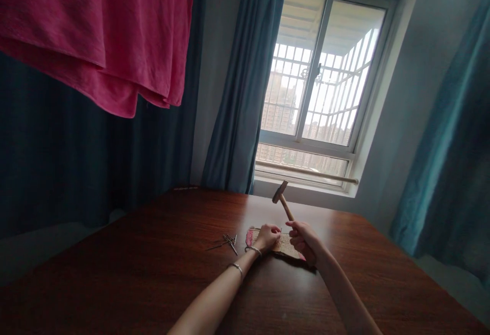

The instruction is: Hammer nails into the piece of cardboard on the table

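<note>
My right hand point(304, 242) is wrapped round the wooden handle of a hammer point(286, 207), whose head is raised above the table. With closed fingertips, my left hand point(268, 236) pinches a thin nail point(281, 230) over a flat tan piece point(285, 244) with pink ends and a speckled surface. That piece lies on the table under both hands, which cover parts of it. To the left of my left hand is a loose pile of nails point(230, 243). Two bracelets circle my left wrist and forearm.
The brown wooden table point(153, 273) stretches to the wall below a barred window point(321, 69). A pink cloth point(141, 33) hangs at the upper left. Blue curtains point(237, 100) hang beside the window, and another curtain point(440, 136) is at the right.
</note>
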{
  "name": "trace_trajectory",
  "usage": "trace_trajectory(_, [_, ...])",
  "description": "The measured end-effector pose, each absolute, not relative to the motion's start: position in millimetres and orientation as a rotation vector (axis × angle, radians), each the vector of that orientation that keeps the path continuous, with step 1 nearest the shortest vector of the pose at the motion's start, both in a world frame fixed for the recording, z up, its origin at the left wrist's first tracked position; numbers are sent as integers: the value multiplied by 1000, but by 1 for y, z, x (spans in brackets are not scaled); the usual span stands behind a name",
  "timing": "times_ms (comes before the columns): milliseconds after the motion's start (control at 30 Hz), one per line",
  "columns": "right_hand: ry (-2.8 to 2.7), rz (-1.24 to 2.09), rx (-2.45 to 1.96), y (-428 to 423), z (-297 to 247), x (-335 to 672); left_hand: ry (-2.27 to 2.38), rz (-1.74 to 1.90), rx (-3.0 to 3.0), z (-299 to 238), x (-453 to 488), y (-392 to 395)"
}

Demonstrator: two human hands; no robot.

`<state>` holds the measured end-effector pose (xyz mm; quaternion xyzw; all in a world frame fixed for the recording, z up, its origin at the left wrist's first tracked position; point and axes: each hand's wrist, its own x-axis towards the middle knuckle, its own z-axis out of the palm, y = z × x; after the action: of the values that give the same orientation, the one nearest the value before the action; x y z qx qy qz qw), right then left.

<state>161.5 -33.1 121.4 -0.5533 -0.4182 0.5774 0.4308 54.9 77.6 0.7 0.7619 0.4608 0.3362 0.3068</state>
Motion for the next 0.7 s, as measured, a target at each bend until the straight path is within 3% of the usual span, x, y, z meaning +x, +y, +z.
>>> trace_trajectory(267, [-789,1548,-1469,-77,87,230,1218,935,2085,-2,56,79])
trace_trajectory(700, [-905,1579,-1413,-95,88,218,1166,945,2104,-6,57,81])
